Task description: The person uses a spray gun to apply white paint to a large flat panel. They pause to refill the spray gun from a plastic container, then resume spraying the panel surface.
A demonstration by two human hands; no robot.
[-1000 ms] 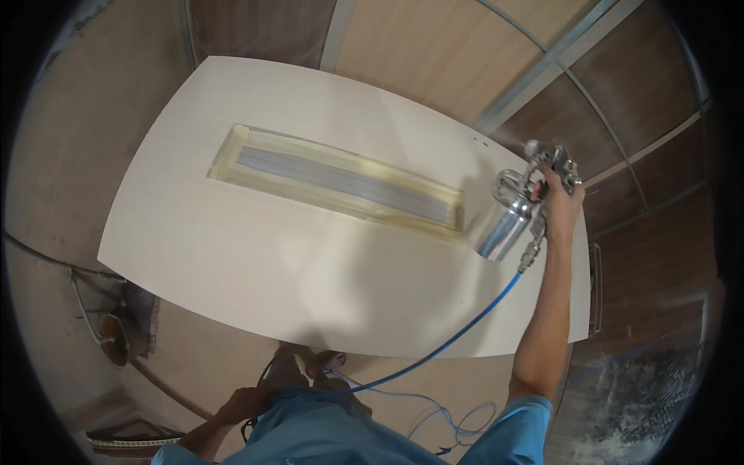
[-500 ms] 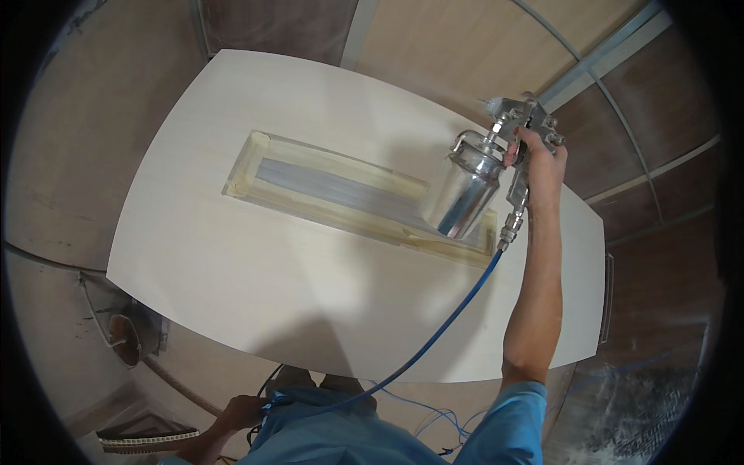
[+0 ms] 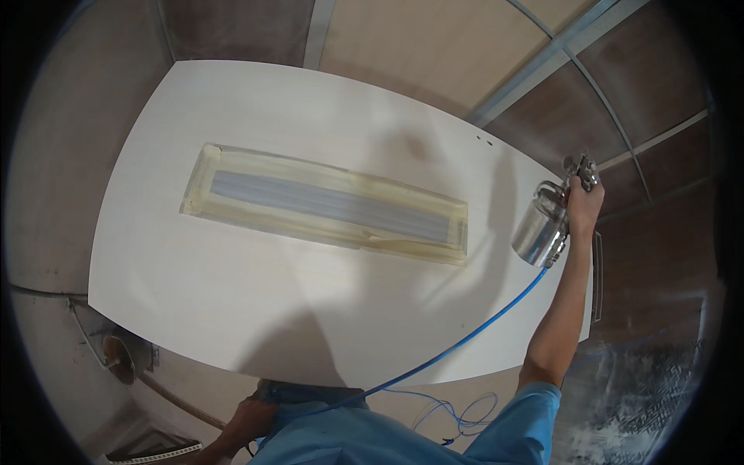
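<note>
My right hand [image 3: 584, 204] is closed round the grip of a metal spray gun [image 3: 583, 169], beyond the right end of a large white door panel [image 3: 232, 287]. Its silver paint cup [image 3: 539, 232] hangs tilted in front of the panel. A blue air hose [image 3: 457, 341] runs from the gun's grip across the panel's near edge to my waist. There my left hand [image 3: 254, 417] is closed on the hose, its fingers partly hidden. In the panel, a long recess edged with masking tape [image 3: 271, 223] frames a grey strip [image 3: 325, 205].
Two small dark holes [image 3: 483, 141] mark the panel near its far right edge. Loose blue hose [image 3: 457, 415] lies coiled on the floor. A round metal duct or lamp-like fitting [image 3: 122, 358] stands at the left. Framed wall panels [image 3: 403, 54] rise behind.
My right hand has carried the spray gun rightward and nearer, from above the taped recess's right end to the panel's right edge. My left hand stays at my waist; the view has shifted slightly.
</note>
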